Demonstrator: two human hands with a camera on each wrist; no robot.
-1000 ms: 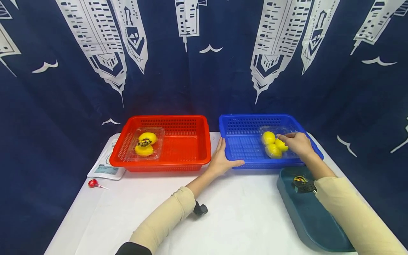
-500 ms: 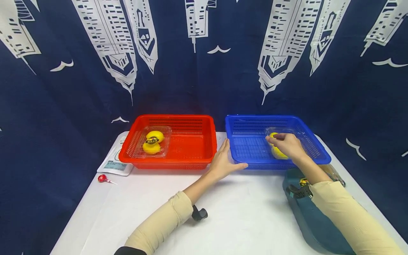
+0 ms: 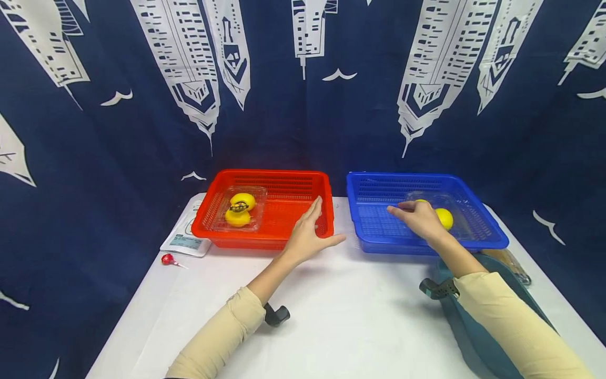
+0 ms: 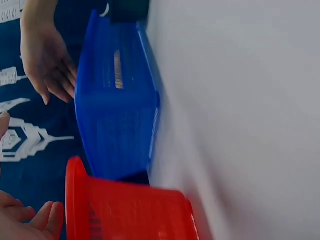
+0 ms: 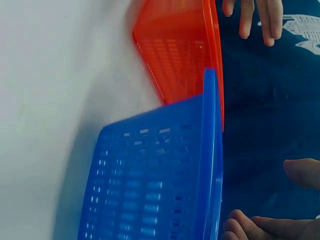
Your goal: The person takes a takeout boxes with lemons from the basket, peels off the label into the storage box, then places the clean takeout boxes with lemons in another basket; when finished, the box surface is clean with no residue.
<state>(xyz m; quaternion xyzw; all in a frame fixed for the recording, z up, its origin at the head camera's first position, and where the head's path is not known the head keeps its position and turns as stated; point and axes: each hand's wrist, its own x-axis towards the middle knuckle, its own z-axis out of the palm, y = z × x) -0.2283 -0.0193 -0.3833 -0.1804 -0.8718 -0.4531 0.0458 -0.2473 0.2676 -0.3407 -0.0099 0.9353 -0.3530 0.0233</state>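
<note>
Blue basket: stands upright toward the right of the white surface, long axis running left to right; plastic, rectangular, with slotted walls. Red basket: similar build and alignment, at its left and apart. Each holds a smooth, transparent container, with rounded yellow fruit visible in the blue one. Right hand is above the blue basket, thumb apart, grasping nothing. Left hand: spread wide, unladen, near the red basket's right end; contact cannot be determined.

White table beneath red basket, blue basket, teal tub, pouch and lollipop.
</note>
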